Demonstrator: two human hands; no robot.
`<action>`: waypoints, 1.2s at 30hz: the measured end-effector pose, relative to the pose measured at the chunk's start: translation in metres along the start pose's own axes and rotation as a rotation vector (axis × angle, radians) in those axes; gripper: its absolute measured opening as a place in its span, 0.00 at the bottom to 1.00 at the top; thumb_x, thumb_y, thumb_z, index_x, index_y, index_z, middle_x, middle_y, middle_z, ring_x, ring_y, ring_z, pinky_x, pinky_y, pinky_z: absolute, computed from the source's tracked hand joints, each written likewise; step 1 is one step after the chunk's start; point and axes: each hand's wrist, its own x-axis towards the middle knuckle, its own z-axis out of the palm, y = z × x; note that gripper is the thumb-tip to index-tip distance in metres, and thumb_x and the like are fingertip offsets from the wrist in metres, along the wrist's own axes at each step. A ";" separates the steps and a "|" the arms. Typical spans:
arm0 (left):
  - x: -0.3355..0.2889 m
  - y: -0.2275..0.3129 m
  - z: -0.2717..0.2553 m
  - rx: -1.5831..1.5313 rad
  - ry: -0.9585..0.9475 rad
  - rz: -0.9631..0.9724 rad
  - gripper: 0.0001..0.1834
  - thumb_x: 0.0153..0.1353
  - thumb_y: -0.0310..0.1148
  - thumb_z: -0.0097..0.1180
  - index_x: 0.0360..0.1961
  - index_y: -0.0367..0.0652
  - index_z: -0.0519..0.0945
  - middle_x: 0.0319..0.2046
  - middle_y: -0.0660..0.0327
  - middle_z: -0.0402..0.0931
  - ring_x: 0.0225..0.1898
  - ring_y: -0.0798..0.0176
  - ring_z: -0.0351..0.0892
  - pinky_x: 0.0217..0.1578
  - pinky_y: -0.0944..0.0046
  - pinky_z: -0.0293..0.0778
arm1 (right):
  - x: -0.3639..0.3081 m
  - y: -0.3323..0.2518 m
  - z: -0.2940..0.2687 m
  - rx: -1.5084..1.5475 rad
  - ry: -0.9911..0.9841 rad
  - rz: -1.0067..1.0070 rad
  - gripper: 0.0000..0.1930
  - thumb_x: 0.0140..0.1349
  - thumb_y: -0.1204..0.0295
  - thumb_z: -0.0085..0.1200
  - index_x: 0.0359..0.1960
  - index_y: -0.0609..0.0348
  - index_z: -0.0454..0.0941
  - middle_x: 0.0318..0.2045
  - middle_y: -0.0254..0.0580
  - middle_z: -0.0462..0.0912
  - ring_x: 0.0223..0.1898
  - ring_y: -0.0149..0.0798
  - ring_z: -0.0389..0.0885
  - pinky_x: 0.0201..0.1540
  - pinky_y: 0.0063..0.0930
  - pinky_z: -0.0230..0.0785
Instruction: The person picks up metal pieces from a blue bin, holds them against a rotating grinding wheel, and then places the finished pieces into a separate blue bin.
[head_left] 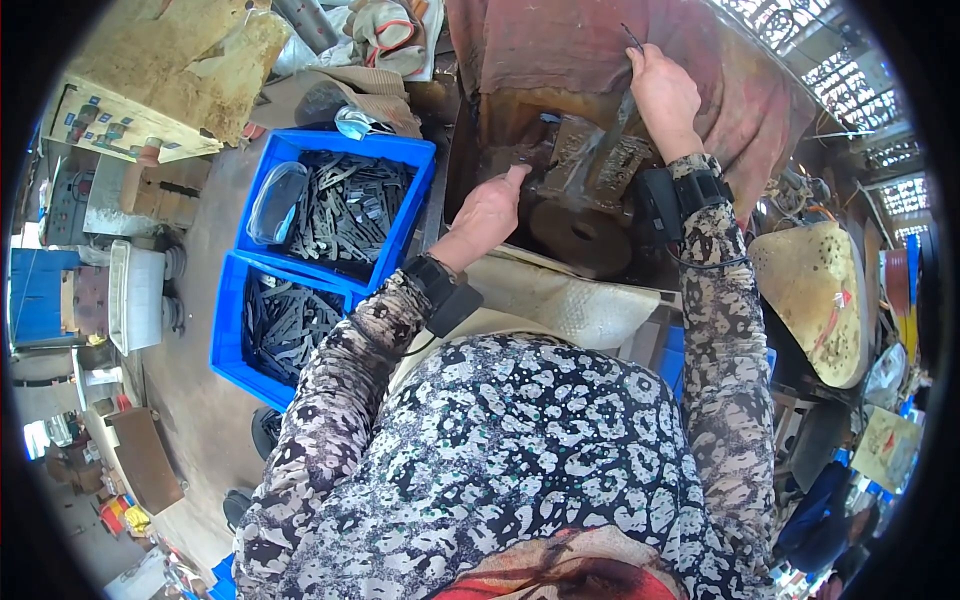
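Observation:
My right hand is raised at the far side of a dark, wet machine basin. Its fingers pinch a thin dark strip that sticks out past the fingertips. Lower and to the left, my left hand is closed at the basin's left side; whatever lies between its fingers is too dark to make out. Between the hands sit wet, brownish metal blocks, with a grey streak like running water beside them. A round, dark disc with a hole lies nearer to me.
Two blue bins full of dark metal strips stand at left; one also holds a clear plastic tub. A reddish cloth hangs behind the basin. A stained yellowish board is at right, and a boxy control panel at far left.

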 end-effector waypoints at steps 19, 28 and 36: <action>0.003 -0.001 0.008 -0.089 0.007 0.053 0.16 0.48 0.15 0.47 0.37 0.41 0.79 0.34 0.49 0.75 0.40 0.41 0.76 0.41 0.50 0.73 | 0.002 0.006 -0.006 -0.038 -0.069 0.034 0.19 0.69 0.52 0.41 0.39 0.54 0.76 0.31 0.51 0.83 0.35 0.58 0.81 0.37 0.52 0.72; 0.002 0.000 0.009 -0.052 -0.027 0.063 0.15 0.48 0.15 0.47 0.36 0.38 0.79 0.31 0.52 0.76 0.35 0.49 0.78 0.37 0.56 0.75 | 0.001 0.005 -0.009 -0.048 -0.090 0.047 0.19 0.69 0.52 0.40 0.39 0.54 0.76 0.32 0.51 0.83 0.35 0.58 0.81 0.37 0.51 0.72; 0.000 0.001 0.008 -0.038 -0.060 0.069 0.15 0.47 0.15 0.47 0.35 0.38 0.80 0.29 0.51 0.77 0.36 0.48 0.78 0.39 0.55 0.76 | -0.002 0.005 -0.010 -0.031 -0.061 0.040 0.19 0.69 0.52 0.41 0.40 0.54 0.77 0.31 0.50 0.83 0.35 0.57 0.81 0.37 0.51 0.72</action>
